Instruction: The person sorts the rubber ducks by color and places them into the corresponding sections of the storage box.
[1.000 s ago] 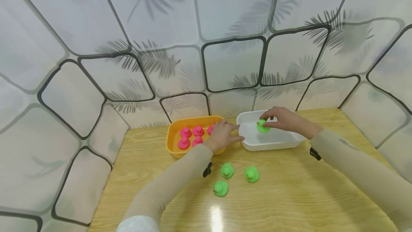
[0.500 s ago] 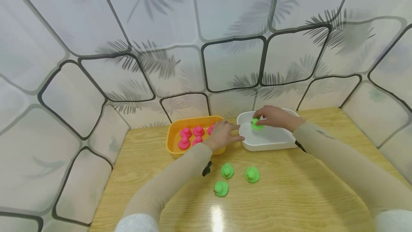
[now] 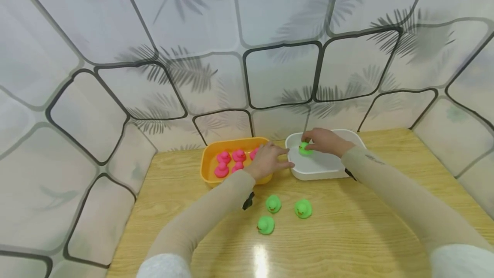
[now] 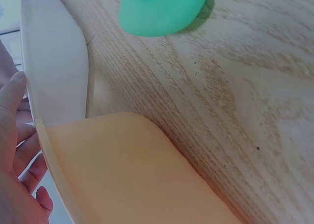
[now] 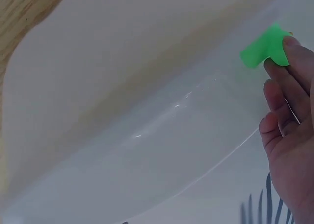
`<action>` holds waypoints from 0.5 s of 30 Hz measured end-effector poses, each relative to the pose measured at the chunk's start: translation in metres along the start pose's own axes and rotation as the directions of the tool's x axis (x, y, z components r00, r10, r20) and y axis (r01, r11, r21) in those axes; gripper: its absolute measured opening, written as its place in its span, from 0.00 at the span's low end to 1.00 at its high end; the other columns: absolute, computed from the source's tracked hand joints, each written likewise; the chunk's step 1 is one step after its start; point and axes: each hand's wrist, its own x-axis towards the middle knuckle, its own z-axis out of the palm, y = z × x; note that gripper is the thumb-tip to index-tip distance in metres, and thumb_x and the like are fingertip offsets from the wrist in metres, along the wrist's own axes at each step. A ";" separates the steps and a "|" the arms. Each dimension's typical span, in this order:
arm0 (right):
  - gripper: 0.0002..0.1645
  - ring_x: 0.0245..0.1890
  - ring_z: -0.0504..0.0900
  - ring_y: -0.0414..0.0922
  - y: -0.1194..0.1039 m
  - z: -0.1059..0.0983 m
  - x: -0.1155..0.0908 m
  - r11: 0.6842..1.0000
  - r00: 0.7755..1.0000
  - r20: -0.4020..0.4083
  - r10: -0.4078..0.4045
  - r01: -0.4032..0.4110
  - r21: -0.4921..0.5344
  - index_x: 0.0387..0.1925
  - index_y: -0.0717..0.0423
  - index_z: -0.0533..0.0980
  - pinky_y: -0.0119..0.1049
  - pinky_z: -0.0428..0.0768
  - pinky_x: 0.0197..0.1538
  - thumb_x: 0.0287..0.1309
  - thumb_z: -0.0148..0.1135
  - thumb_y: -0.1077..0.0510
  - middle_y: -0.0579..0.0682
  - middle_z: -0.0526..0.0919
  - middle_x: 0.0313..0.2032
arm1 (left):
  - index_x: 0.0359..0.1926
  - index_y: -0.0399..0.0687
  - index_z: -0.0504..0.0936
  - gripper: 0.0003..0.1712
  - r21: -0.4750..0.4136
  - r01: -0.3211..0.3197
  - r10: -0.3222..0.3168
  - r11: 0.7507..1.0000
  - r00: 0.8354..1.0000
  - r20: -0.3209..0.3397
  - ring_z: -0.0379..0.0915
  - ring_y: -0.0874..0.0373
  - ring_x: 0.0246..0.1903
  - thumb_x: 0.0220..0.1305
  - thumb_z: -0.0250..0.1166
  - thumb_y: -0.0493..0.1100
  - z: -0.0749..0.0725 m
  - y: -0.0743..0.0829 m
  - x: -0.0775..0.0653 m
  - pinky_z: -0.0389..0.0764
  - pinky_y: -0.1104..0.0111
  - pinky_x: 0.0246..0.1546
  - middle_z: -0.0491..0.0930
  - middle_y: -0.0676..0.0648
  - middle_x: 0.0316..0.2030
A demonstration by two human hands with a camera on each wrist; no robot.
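Observation:
A green rubber duck [image 3: 305, 149] is pinched between the thumb and fingers of my right hand [image 3: 326, 140], low inside the white basket [image 3: 328, 165] at its left end. The right wrist view shows the same duck [image 5: 267, 47] at the fingertips, over the basket's pale floor. My left hand [image 3: 268, 161] reaches across the right end of the orange basket [image 3: 206, 175], its fingers loosely extended to the white basket's near left rim. In the left wrist view that hand [image 4: 14, 136] lies along both rims. Several pink rubber ducks [image 3: 221, 170] sit in the orange basket, some partly hidden by the hand.
Three green ducks stand on the wooden table [image 3: 347, 235] in front of the baskets: one upper left [image 3: 273, 204], one lower left [image 3: 265, 225], one to the right [image 3: 303, 209]. A patterned wall covering [image 3: 285, 76] rises right behind the baskets and at both sides.
My right hand has moved left and slightly down inside the white basket, carrying the green duck toward the basket's left end. The left hand has kept its place.

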 end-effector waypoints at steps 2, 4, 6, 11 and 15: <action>0.08 0.46 0.85 0.57 0.001 0.000 0.003 1.000 1.000 0.010 -0.015 0.015 -0.008 0.44 0.59 0.84 0.55 0.81 0.54 0.64 0.71 0.61 0.55 0.88 0.42 | 0.69 0.51 0.80 0.35 0.002 -0.003 0.003 1.000 1.000 0.000 0.70 0.50 0.61 0.70 0.65 0.66 -0.001 0.000 0.000 0.71 0.56 0.61 0.82 0.50 0.64; 0.08 0.45 0.85 0.56 0.002 0.000 0.005 0.999 0.999 0.024 -0.027 0.027 -0.019 0.43 0.59 0.84 0.54 0.81 0.53 0.63 0.71 0.62 0.54 0.89 0.41 | 0.69 0.51 0.80 0.35 0.001 -0.005 0.005 1.000 1.000 0.001 0.70 0.50 0.60 0.70 0.65 0.65 -0.001 0.001 0.000 0.72 0.56 0.60 0.82 0.50 0.63; 0.07 0.45 0.86 0.55 0.001 -0.001 0.007 0.999 0.999 0.038 -0.030 0.032 -0.033 0.42 0.58 0.84 0.53 0.82 0.52 0.63 0.72 0.61 0.53 0.89 0.40 | 0.69 0.51 0.80 0.35 0.000 -0.006 0.006 1.000 1.000 0.003 0.70 0.50 0.60 0.70 0.65 0.66 -0.001 0.001 0.000 0.72 0.57 0.60 0.82 0.51 0.63; 0.07 0.42 0.86 0.54 -0.001 -0.003 0.012 0.998 0.998 0.053 -0.041 0.044 -0.051 0.40 0.59 0.83 0.52 0.82 0.50 0.61 0.73 0.62 0.53 0.89 0.38 | 0.69 0.51 0.80 0.35 0.002 -0.015 0.015 1.000 1.000 0.001 0.70 0.50 0.61 0.70 0.65 0.66 -0.001 0.000 0.000 0.72 0.56 0.61 0.82 0.50 0.64; 0.07 0.42 0.86 0.53 -0.003 -0.003 0.015 0.998 0.997 0.069 -0.024 0.028 -0.058 0.40 0.58 0.83 0.52 0.82 0.50 0.61 0.73 0.62 0.52 0.89 0.38 | 0.69 0.51 0.80 0.35 0.007 -0.019 0.019 1.000 1.000 0.000 0.71 0.49 0.60 0.70 0.65 0.65 -0.001 -0.001 0.000 0.72 0.56 0.60 0.82 0.50 0.63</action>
